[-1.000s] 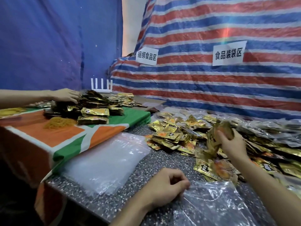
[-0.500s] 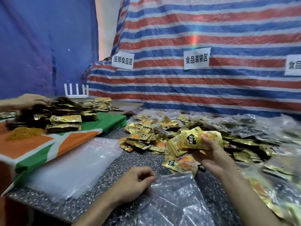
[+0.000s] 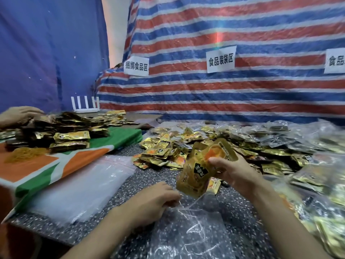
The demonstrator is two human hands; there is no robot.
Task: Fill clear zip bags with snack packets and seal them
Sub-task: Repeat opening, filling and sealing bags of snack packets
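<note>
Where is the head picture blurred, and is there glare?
In the head view, the snack packets in the right hand are smeared by motion; the filled bags at the right edge are blurred too; a rainbow flare streak lies on the striped tarp; white highlights glint on the clear zip bag; the middle paper sign is readable.

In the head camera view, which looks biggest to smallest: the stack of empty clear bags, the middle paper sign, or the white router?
Largest to smallest:
1. stack of empty clear bags, helped by lying nearest
2. middle paper sign
3. white router, only slightly smaller-looking than the sign
</note>
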